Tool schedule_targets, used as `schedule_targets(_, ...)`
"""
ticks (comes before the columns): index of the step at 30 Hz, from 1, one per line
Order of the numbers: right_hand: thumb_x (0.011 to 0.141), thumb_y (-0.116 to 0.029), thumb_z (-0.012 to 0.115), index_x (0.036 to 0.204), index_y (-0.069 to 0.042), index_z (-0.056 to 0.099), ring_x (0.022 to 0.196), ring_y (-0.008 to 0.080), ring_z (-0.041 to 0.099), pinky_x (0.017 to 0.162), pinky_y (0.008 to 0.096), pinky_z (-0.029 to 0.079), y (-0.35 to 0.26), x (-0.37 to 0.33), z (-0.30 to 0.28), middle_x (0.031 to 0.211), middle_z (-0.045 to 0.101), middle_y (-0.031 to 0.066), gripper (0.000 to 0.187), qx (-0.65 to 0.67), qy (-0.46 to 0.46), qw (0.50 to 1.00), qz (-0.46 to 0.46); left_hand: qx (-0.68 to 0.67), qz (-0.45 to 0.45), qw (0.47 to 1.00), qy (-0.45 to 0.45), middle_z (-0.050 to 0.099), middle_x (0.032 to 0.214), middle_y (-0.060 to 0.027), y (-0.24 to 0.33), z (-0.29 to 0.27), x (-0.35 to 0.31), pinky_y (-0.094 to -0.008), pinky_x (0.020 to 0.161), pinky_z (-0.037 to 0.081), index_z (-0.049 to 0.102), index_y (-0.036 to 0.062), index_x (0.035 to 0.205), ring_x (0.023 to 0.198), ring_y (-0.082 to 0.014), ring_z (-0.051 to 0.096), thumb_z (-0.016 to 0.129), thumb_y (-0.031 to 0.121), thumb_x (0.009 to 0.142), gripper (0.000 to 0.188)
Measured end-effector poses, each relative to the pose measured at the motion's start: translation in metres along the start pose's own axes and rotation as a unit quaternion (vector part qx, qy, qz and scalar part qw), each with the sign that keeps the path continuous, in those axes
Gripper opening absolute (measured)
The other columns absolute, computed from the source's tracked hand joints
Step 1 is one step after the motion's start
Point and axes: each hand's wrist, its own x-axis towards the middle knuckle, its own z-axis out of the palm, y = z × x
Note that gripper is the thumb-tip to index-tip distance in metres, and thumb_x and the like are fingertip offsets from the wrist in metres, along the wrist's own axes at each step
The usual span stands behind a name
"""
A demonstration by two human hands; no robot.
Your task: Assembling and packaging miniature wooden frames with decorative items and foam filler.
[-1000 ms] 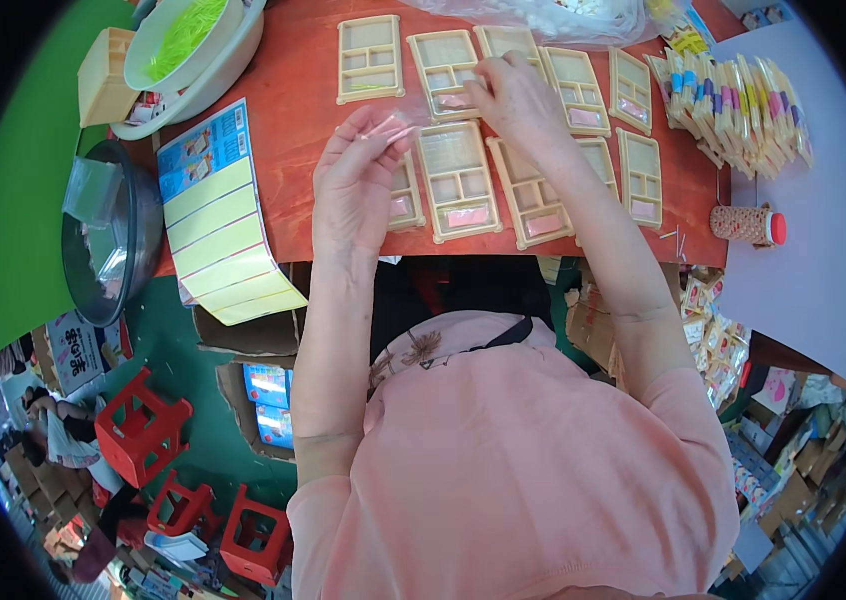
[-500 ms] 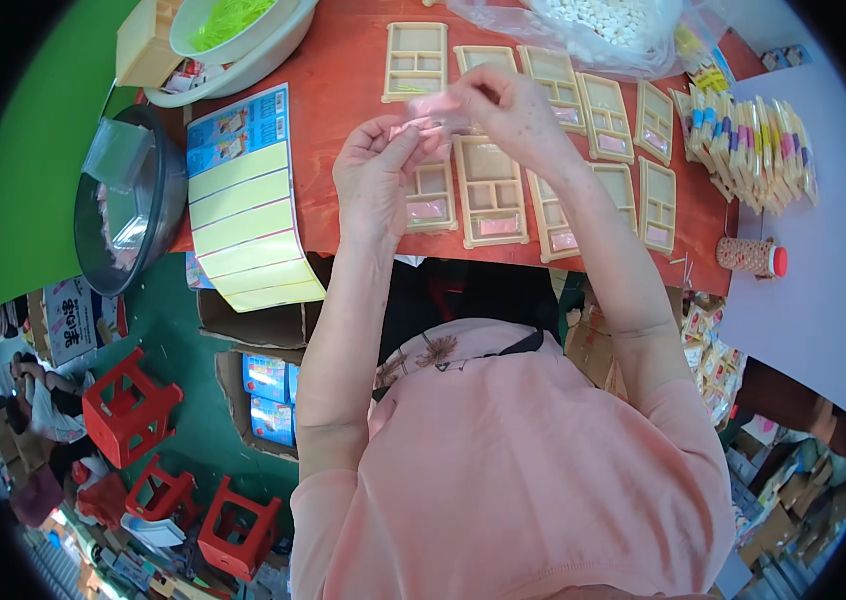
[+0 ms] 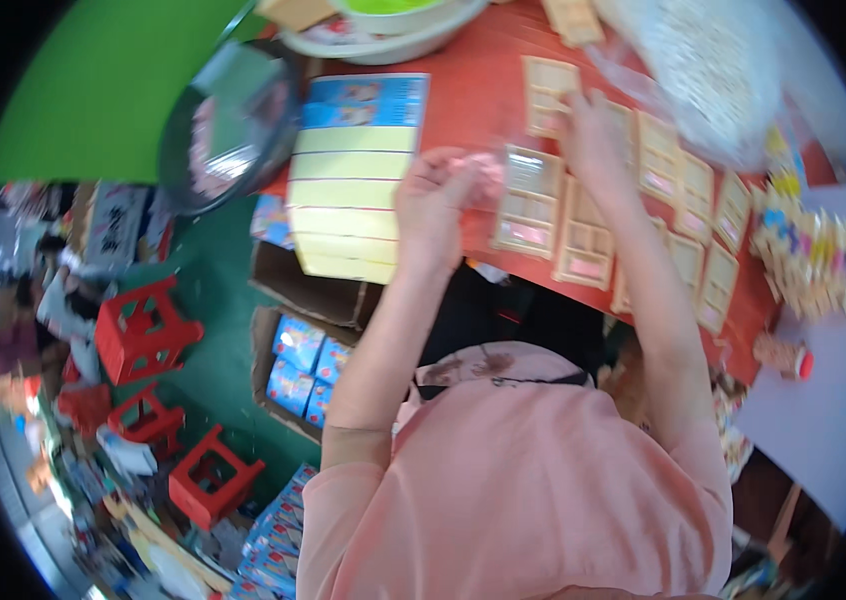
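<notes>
My left hand (image 3: 430,205) is closed around a small bunch of pink packets (image 3: 480,178), which stick out past the thumb above the red table. My right hand (image 3: 595,145) reaches over the far row, its fingertips at the edge of a beige compartment tray (image 3: 545,90). Blur hides whether those fingers hold anything. Just right of the left hand lies another tray (image 3: 526,190) with a pink packet (image 3: 530,235) in its lower compartment. A neighbouring tray (image 3: 579,240) also has one. My right forearm covers part of the trays behind it.
More trays (image 3: 659,150) stand in two rows on the red table (image 3: 468,55). A label sheet (image 3: 353,190) hangs over the near edge beside a dark basin (image 3: 293,110). At right are a clear bag of white pieces (image 3: 708,75), bundled sticks (image 3: 803,245) and a red-lidded jar (image 3: 781,356).
My right hand has parted from the left and gone to a far-row tray. The left keeps the pink packets. The whole view has shifted and tilted, with blur.
</notes>
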Motion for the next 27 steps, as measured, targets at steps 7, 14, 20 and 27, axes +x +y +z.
schedule_targets(7,0.096,-0.013,0.060,0.106,-0.001,0.066,0.096,0.0393,0.064,0.083,0.0452,0.052,-0.005,-0.002,-0.011,0.106,0.061,0.0186,0.017,-0.012,-0.117,0.993,-0.020,0.024,0.065,0.998,-0.004,0.072,0.097,-0.0167,0.059,-0.029,-0.016,-0.0349,0.073,0.062,0.060,-0.0002,0.107,0.082,-0.0259,0.073,0.068,-0.004,0.090,0.019)
schedule_targets(14,0.096,-0.011,0.060,0.109,-0.001,0.066,0.096,0.0364,0.066,0.082,0.0416,0.053,-0.009,-0.014,-0.036,0.107,0.063,0.0193,0.017,0.076,-0.086,0.993,-0.037,0.129,0.417,0.883,0.173,0.067,0.094,-0.0117,0.198,-0.128,0.051,-0.0302,0.078,0.059,0.061,-0.0043,0.102,0.082,-0.0202,0.070,0.066,-0.004,0.089,0.014)
schedule_targets(20,0.092,-0.015,0.067,0.102,-0.005,0.070,0.088,0.0329,0.066,0.076,0.0419,0.054,-0.065,-0.027,-0.027,0.104,0.066,0.0128,0.015,0.165,-0.131,0.965,-0.154,0.359,0.211,0.859,0.298,0.069,0.113,-0.0116,0.249,-0.202,0.106,-0.0327,0.079,0.054,0.069,-0.0037,0.115,0.092,-0.0206,0.066,0.071,0.002,0.088,0.028)
schedule_targets(27,0.090,-0.014,0.065,0.091,0.000,0.063,0.086,0.0387,0.067,0.072,0.0479,0.055,-0.114,-0.055,-0.003,0.096,0.061,0.0178,0.014,0.048,-0.235,0.958,-0.157,0.624,0.591,0.479,0.177,0.068,0.094,-0.0134,0.148,-0.097,0.049,-0.0422,0.077,0.050,0.070,0.0010,0.091,0.088,-0.0330,0.064,0.072,0.003,0.080,0.011)
